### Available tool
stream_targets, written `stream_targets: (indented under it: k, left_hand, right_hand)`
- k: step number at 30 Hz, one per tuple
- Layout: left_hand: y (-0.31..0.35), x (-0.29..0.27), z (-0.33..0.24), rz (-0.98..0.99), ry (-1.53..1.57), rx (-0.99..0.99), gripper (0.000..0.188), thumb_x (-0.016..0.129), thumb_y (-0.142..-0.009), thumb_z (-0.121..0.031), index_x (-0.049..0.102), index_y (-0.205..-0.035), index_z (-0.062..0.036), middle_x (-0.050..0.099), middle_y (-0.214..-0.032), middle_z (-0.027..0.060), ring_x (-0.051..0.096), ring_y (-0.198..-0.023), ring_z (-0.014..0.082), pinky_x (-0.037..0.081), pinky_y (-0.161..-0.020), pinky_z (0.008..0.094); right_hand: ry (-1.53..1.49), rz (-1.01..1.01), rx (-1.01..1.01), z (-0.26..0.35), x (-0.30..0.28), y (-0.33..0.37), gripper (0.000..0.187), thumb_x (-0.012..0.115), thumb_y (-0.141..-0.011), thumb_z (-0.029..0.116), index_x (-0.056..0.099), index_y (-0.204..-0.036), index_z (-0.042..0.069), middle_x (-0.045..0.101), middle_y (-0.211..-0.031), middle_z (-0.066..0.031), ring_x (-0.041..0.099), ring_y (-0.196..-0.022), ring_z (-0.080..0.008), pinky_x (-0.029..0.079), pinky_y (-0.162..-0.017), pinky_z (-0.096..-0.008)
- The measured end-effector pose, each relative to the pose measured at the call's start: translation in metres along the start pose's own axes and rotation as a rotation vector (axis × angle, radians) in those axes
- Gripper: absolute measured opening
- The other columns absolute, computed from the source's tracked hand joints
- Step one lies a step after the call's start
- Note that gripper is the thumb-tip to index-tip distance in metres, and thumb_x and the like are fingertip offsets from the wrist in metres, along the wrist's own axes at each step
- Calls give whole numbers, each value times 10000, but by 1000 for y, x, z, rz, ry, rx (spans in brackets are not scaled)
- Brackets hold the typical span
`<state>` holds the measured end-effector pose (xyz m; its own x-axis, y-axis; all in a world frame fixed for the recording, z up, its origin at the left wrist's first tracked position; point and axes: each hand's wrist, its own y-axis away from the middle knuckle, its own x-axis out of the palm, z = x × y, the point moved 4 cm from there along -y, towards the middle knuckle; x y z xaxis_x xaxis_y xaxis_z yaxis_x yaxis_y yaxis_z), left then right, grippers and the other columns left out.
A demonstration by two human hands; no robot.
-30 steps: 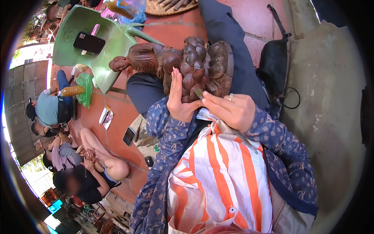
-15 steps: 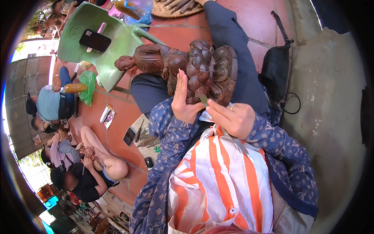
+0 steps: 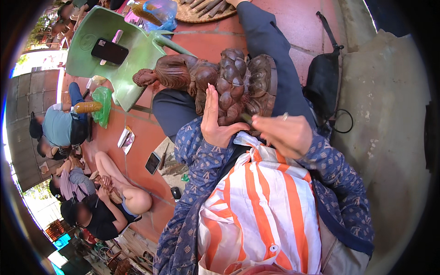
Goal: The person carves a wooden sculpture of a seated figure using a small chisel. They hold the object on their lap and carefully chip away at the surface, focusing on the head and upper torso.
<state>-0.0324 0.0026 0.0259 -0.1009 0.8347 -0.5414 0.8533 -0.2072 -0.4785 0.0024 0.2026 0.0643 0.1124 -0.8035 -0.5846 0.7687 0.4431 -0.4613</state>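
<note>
Carved statue [image 3: 230,78] lies just beyond the left hand [image 3: 215,126], spread against it, and the right hand [image 3: 288,133], pinching a blade [image 3: 247,118].

We seem to be in a carving workshop: we see a wooden statue [image 3: 208,75], a tray [image 3: 185,17] of sticks [image 3: 209,5], and seated people [image 3: 101,223].

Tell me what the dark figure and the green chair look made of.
Dark figure: probably carved wood, polished or varnished; brown, with glossy highlights on its rounded bulges.
Green chair: likely moulded plastic, smooth, with a soft sheen.
</note>
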Motion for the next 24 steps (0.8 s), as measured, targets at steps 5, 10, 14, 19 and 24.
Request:
stream_targets:
  k: [5, 10, 14, 19, 24]
  left_hand:
    - [-4, -1, -6, -91, -139, -51, 804, 834, -692, -99, 457, -1387, 49, 449, -1438, 259, 482, -1301, 392, 405, -1072, 426]
    - [-3, 0, -7, -53, -93, -69, 825, 823, -666, -73, 456, -1400, 15, 427, -1452, 228, 463, -1309, 367, 386, -1085, 432]
    - [-3, -1, -8, 7, -77, -61, 901, 866, -629, -123, 441, -1412, 14, 392, -1477, 223, 437, -1331, 374, 365, -1099, 435]
    - [-3, -3, -8, 16, -37, -51, 928, 894, -634, -238, 450, -1405, 24, 406, -1467, 231, 419, -1347, 378, 357, -1102, 434]
    - [-3, -1, -3, -4, 2, -70, 914, 893, -639, -273, 468, -1390, 28, 417, -1462, 229, 413, -1353, 379, 352, -1105, 443]
  right_hand:
    - [-458, -196, 361, -15, -20, -1, 166, 683, -843, -7, 693, -1008, -22, 703, -994, -160, 697, -821, -223, 548, -739, -297]
    - [-577, -203, 478, -19, -15, 4, 90, 642, -867, 7, 694, -910, -53, 649, -1023, -136, 664, -883, -178, 527, -769, -279]
    - [-753, -215, 590, -17, 5, 2, 107, 627, -879, 6, 689, -943, -52, 635, -1030, -131, 668, -900, -184, 526, -795, -272]
    - [-610, -205, 475, -21, 12, 1, 114, 698, -844, 26, 706, -951, -14, 689, -1006, -145, 684, -897, -192, 539, -771, -287]
    - [-531, -256, 401, -18, 18, -7, 95, 716, -834, 36, 715, -921, -1, 713, -938, -137, 691, -845, -187, 543, -733, -293]
